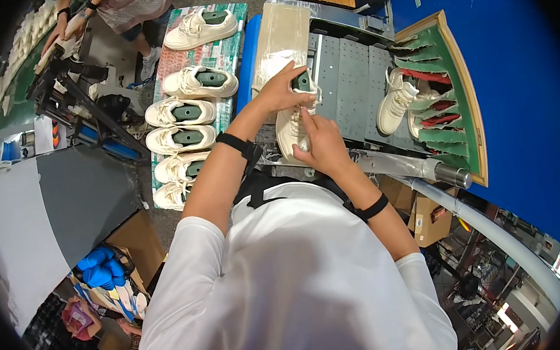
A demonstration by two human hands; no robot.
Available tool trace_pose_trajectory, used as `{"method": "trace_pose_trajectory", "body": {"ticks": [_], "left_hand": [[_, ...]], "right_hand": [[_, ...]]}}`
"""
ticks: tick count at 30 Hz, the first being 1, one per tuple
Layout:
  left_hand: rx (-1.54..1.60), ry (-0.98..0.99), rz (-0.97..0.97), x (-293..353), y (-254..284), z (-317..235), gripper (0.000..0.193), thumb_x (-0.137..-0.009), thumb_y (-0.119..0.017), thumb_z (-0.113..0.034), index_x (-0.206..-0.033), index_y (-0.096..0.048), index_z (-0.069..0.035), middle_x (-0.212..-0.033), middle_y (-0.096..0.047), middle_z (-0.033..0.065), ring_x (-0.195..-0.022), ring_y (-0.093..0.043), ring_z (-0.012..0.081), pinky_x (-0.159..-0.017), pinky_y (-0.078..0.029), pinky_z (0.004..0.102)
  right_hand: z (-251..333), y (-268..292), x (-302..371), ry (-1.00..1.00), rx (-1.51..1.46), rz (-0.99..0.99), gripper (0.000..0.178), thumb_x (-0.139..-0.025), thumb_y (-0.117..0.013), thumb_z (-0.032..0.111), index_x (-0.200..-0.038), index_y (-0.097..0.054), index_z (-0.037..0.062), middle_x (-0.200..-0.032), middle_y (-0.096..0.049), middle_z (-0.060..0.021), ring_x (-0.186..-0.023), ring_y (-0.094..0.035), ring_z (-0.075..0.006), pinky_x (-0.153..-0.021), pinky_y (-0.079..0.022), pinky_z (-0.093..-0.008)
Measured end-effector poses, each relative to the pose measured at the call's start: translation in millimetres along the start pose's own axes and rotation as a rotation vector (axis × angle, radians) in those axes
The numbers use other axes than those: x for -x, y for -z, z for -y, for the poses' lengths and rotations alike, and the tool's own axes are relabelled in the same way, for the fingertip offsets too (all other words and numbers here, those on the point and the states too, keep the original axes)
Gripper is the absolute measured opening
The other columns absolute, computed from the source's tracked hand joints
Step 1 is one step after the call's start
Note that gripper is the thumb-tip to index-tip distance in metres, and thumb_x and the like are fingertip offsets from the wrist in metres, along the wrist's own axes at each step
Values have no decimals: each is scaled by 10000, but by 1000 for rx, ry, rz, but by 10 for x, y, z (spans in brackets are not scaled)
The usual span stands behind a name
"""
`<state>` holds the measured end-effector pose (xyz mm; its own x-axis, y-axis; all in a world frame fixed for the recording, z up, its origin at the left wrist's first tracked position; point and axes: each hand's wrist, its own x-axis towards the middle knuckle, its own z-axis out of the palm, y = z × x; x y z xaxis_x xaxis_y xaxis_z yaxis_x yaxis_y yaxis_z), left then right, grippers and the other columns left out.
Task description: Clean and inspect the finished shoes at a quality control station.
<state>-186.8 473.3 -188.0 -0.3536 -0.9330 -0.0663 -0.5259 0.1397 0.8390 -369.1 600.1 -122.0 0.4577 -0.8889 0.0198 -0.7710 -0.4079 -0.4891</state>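
Observation:
A cream lace-up sneaker [288, 135] lies under both my hands, its toe toward me and a dark green last [300, 81] showing in its opening. My left hand [281, 92] is closed over the shoe's ankle part, with the thumb across the top of the tongue. Over the laces reaches my right hand [323, 144]. Its index finger touches the upper lacing, while the thumb stands apart near the side of the shoe. Some of the right fingers are curled and partly hidden.
Several cream sneakers on lasts line a patterned board [169, 59] at left. Right of my hands runs a grey slatted conveyor [344, 71], carrying another cream sneaker [393, 103] beside a green-flapped opening [445, 57]. A metal roller [452, 173] juts out nearby. Another person [135, 12] stands at far left.

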Motion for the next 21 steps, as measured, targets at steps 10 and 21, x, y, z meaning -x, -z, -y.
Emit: {"method": "trace_pose_trajectory", "body": {"ticks": [10, 21], "left_hand": [[140, 3, 49, -91, 24, 80, 726, -781, -946, -399, -1397, -697, -106, -1434, -667, 149, -1299, -653, 295, -1107, -506, 375], [144, 110, 178, -171, 184, 22, 661, -780, -947, -315, -1365, -717, -110, -1296, -743, 104, -1157, -701, 223, -1020, -546, 357]], "right_hand": [[85, -48, -115, -111, -139, 11, 824, -846, -801, 308, -1490, -521, -123, -1125, -666, -239, -1056, -664, -394, -986, -513, -457], [673, 304, 184, -143, -777, 477, 709, -882, -760, 208, -1493, -551, -84, -1160, -724, -141, -1071, -687, -274, -1014, -522, -364]]}}
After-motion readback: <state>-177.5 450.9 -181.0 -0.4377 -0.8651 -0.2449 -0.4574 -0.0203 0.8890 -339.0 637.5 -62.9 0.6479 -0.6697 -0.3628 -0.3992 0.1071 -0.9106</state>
